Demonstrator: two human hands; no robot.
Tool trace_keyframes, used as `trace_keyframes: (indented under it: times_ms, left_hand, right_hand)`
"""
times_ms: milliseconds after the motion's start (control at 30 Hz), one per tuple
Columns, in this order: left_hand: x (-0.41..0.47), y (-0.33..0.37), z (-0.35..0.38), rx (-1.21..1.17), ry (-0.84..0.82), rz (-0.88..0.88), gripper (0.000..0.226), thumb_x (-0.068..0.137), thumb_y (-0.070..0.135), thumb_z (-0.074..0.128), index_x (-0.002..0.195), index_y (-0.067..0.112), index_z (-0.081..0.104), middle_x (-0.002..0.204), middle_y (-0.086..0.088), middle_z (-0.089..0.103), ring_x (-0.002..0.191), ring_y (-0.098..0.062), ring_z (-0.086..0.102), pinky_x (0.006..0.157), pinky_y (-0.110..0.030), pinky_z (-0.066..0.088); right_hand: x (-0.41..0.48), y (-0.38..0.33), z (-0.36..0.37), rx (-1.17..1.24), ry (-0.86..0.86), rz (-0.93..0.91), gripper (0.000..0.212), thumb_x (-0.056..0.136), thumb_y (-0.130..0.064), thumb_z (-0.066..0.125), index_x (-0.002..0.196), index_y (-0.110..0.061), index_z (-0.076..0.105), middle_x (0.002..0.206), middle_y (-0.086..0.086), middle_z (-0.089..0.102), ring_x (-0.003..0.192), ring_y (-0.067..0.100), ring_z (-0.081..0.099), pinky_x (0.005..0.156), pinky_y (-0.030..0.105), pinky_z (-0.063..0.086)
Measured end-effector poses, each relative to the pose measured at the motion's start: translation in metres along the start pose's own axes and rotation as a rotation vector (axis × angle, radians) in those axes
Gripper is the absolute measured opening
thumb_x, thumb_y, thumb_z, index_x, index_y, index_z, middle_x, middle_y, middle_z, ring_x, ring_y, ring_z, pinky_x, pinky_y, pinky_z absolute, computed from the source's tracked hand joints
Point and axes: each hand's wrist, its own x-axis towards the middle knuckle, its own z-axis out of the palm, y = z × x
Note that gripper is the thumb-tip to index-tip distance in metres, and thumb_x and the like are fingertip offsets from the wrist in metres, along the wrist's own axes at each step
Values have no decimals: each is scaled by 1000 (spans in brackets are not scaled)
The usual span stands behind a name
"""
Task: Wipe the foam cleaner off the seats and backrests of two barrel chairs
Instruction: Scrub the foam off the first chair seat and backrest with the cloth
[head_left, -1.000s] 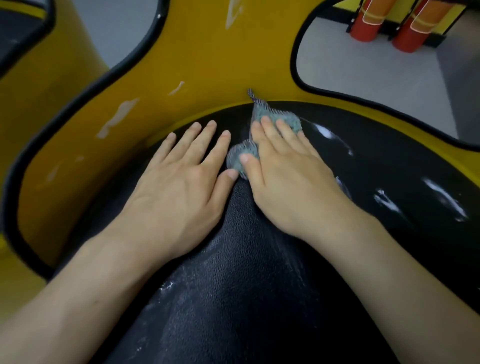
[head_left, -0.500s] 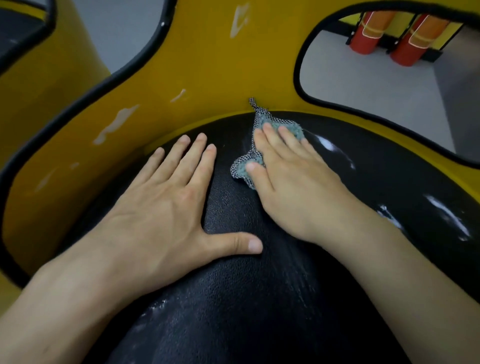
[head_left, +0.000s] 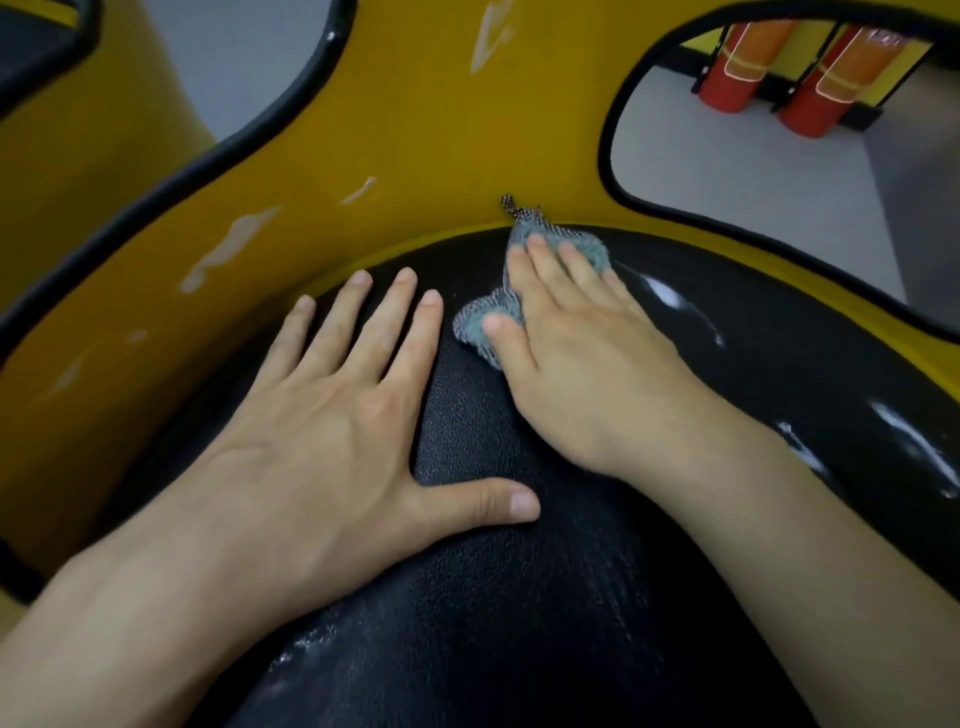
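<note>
A barrel chair fills the view, with a black leather seat (head_left: 519, 597) and a yellow backrest (head_left: 415, 130) edged in black. My right hand (head_left: 576, 364) lies flat on a small grey-blue cloth (head_left: 582, 244), pressing it onto the seat where it meets the backrest. My left hand (head_left: 322, 431) rests flat on the seat beside it, fingers spread, holding nothing. White foam streaks (head_left: 670, 296) lie on the seat to the right of the cloth. Foam smears (head_left: 228, 249) also mark the yellow backrest on the left.
A second yellow chair (head_left: 78, 145) with a black seat stands at the far left. Through the backrest opening on the right I see grey floor (head_left: 753, 171) and two red-orange cylinders (head_left: 779, 57) against a yellow wall.
My left thumb has swung out from the cloth and the left hand has slid back toward me. The right hand has pushed the cloth slightly farther toward the backrest seam.
</note>
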Motion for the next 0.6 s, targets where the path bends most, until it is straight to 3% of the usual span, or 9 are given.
trace_keyframes:
  times_ms: [167,267,300,367,433,600]
  left_hand:
    - [0,-2,1,-3,5,9,141,42,110,-13,156,28,-30,161,9,-39,146,-13,-39,124,-42,-17]
    - [0,-1,2,-2,13,7,141,41,110,-15,154,28,-32,159,9,-42,145,-13,-41,124,-43,-18]
    - [1,-1,2,-2,16,4,141,40,110,-16,154,27,-34,158,9,-43,144,-13,-42,124,-43,-18]
    - [0,-1,2,2,13,8,140,40,109,-16,151,28,-37,156,8,-46,143,-13,-44,123,-44,-19]
    - [1,-2,2,-24,34,26,140,44,111,-10,154,28,-32,159,9,-41,145,-12,-41,124,-43,-17]
    - [2,-3,3,-32,56,38,139,50,112,0,159,28,-14,165,9,-24,151,-9,-28,125,-43,-12]
  right_hand:
    - [-44,3,12,-13,27,-15,67,103,-50,2,161,-19,-3,169,-3,-6,154,11,-10,125,33,-4]
    - [-85,0,21,-2,92,-12,70,103,-51,13,158,-11,27,164,4,26,152,20,20,120,34,12]
    - [-86,1,20,-15,88,-8,71,102,-52,12,157,-10,28,164,5,27,152,20,21,119,35,12]
    - [-71,1,16,-20,51,-6,75,97,-55,0,161,-16,4,169,0,2,155,14,-3,124,31,-1]
    - [-41,0,9,-19,11,18,70,99,-52,-4,160,-18,-12,168,-1,-16,152,12,-18,124,35,-9]
    - [10,-5,7,8,55,35,65,107,-46,11,161,-12,-4,169,4,-8,154,18,-10,125,42,-3]
